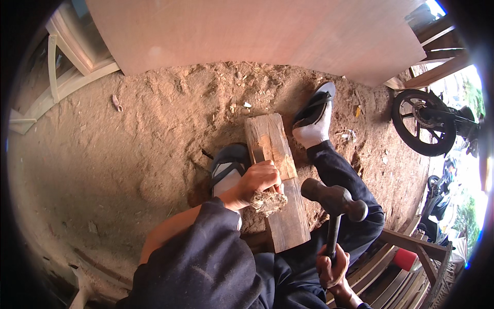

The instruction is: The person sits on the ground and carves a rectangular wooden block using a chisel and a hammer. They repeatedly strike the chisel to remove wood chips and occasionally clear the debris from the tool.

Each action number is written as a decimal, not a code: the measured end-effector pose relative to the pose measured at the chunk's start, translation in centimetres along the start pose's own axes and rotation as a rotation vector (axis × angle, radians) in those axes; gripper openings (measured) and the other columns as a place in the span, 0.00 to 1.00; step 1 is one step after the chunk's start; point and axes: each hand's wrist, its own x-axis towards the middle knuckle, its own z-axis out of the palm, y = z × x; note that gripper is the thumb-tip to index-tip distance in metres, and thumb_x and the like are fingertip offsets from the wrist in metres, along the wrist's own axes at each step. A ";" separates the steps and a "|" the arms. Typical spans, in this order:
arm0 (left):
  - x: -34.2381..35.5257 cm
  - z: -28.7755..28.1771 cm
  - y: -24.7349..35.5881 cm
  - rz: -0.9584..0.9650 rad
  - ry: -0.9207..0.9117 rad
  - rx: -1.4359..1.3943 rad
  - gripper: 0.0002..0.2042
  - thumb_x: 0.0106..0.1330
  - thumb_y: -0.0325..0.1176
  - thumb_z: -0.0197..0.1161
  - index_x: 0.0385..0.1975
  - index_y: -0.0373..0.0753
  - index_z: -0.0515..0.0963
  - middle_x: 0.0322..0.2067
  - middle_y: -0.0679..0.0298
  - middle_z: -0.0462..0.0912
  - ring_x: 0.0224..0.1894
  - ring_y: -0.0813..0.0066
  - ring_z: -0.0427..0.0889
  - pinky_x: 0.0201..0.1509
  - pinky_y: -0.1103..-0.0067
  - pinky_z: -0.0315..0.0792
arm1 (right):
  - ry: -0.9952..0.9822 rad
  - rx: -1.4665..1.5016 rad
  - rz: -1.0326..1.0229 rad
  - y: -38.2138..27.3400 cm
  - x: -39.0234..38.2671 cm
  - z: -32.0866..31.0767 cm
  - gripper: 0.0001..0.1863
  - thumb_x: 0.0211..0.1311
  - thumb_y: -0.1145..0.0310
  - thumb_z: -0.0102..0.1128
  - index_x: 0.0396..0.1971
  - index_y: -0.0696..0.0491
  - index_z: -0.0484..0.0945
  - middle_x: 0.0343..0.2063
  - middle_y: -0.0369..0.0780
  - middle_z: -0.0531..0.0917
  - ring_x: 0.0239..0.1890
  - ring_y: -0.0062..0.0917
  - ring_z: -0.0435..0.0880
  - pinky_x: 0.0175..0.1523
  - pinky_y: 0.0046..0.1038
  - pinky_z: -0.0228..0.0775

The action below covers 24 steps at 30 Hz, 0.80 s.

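A worn wooden block (288, 224) lies lengthwise between my feet, with a paler, freshly cut recess in its far half. My left hand (261, 177) is closed round a chisel (268, 202) over the block. The chisel's wooden handle end is frayed and splayed toward me; its grey blade shows partly beyond my fist, down on the block. My right hand (333, 265) grips the handle of a ball-peen hammer (334, 200). The hammer's dark steel head is raised to the right of the chisel's frayed end, apart from it.
Sandy ground (154, 134) strewn with wood chips surrounds the block. A large plywood sheet (257, 36) stands across the far side. Wooden frames (67, 82) are at the far left. A motorcycle wheel (424, 122) is at the right, and slatted wood (391, 283) lies at the lower right.
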 end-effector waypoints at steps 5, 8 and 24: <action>-0.4 -0.2 0.0 0.002 0.036 0.027 0.10 0.56 0.33 0.69 0.26 0.42 0.72 0.22 0.69 0.79 0.26 0.68 0.81 0.35 0.72 0.70 | 0.004 0.038 0.041 0.2 0.0 0.5 0.27 0.71 0.46 0.57 0.32 0.60 0.77 0.15 0.37 0.75 0.18 0.21 0.75 0.27 0.26 0.67; -0.3 -0.3 0.2 0.011 0.064 0.054 0.10 0.54 0.27 0.70 0.24 0.41 0.72 0.21 0.69 0.78 0.24 0.69 0.79 0.32 0.73 0.69 | 0.005 0.052 0.053 0.0 0.1 0.5 0.28 0.71 0.45 0.57 0.32 0.60 0.77 0.15 0.37 0.75 0.18 0.21 0.75 0.27 0.26 0.67; -0.4 -0.6 0.2 -0.064 0.135 0.048 0.12 0.59 0.31 0.69 0.23 0.39 0.70 0.23 0.65 0.79 0.26 0.65 0.81 0.32 0.71 0.72 | -0.074 -0.120 -0.601 0.4 2.1 -1.2 0.16 0.55 0.62 0.72 0.33 0.58 0.79 0.21 0.41 0.83 0.21 0.35 0.83 0.29 0.32 0.75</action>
